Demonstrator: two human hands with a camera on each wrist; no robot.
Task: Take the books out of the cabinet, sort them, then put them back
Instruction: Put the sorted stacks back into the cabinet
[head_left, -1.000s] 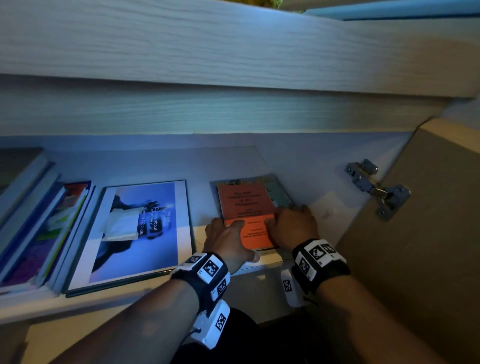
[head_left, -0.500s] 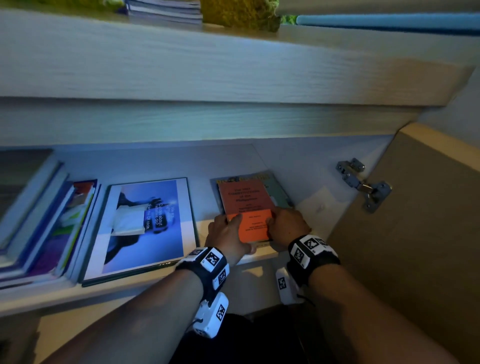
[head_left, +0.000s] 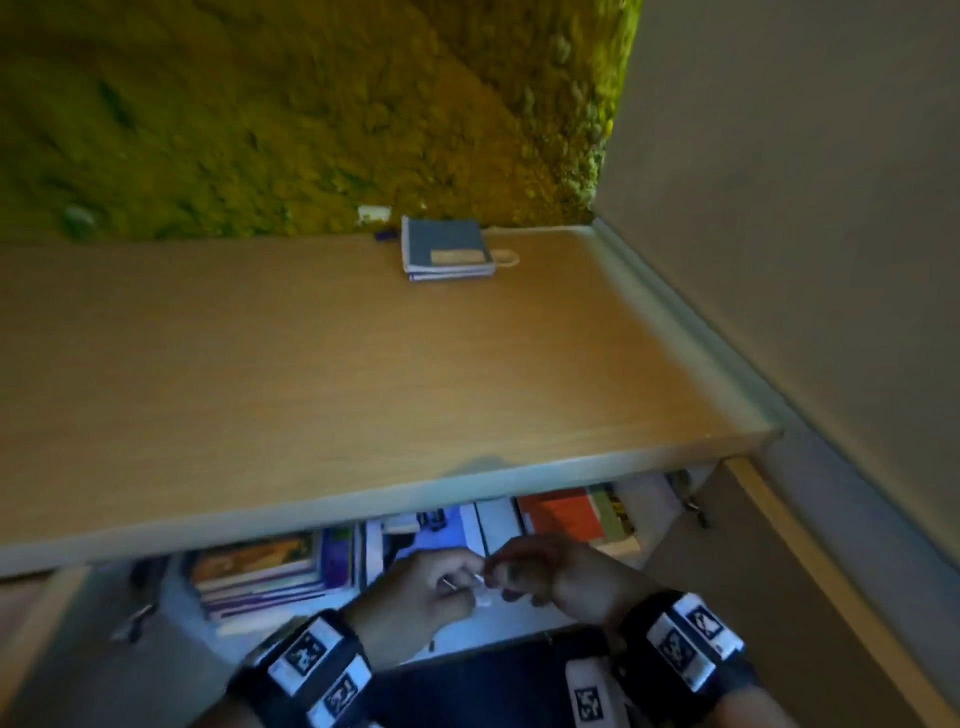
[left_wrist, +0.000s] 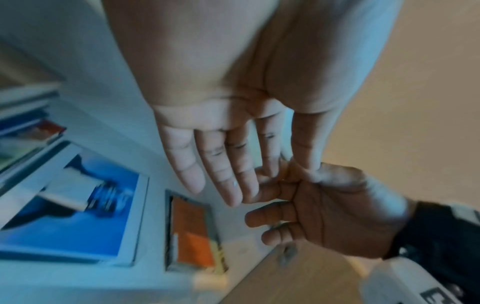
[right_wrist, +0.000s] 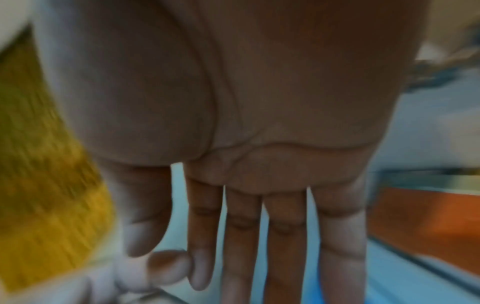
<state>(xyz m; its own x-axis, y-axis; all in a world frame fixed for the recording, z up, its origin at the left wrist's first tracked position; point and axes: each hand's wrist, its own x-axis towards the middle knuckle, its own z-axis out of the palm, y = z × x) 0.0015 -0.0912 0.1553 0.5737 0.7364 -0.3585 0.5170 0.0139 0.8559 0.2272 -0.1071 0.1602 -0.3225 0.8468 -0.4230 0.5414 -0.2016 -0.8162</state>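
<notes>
In the cabinet an orange book (head_left: 563, 514) (left_wrist: 192, 232) (right_wrist: 426, 222) lies flat on top of another book at the shelf's right. A large blue picture book (head_left: 441, 525) (left_wrist: 78, 216) lies to its left, and a stack of books (head_left: 260, 571) sits further left. My left hand (head_left: 452, 582) (left_wrist: 228, 191) and right hand (head_left: 511, 574) (right_wrist: 241, 277) meet in front of the shelf with their fingertips touching. Both show straight or relaxed fingers and hold no book. A small stack of grey-blue books (head_left: 447, 252) rests at the back of the cabinet top (head_left: 311, 364).
The cabinet top overhangs the shelf and hides its back. An open wooden door (head_left: 779, 571) with a metal hinge (head_left: 691, 501) stands at the right. A green moss wall (head_left: 260, 114) rises behind the cabinet, and a plain wall (head_left: 805, 208) runs along its right.
Both hands have come off the orange book, drawn back out of the shelf and met in front of it. The head view has tilted up over the cabinet top.
</notes>
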